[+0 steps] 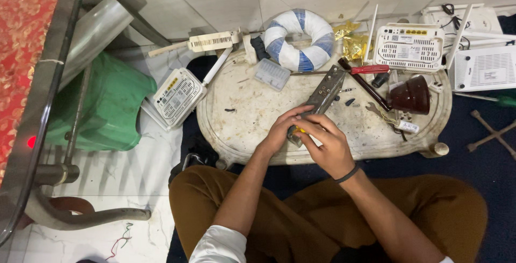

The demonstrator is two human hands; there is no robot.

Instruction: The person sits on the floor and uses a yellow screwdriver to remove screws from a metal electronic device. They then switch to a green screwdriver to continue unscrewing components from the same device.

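Grey metal bar (321, 97) is lying at the desk (242, 118) centre, running toward one o'clock. My left grip (283, 128) is closing around its near end; my right grip (325, 142) is pinching a yellow-handled tool (299, 131) there. Slippage could scatter the small screws (346, 102) at two o'clock. My fingers are hiding the tool tip.

A dull grey metal bar (322, 95) lies on the scuffed, stained white plastic tray (242, 112).
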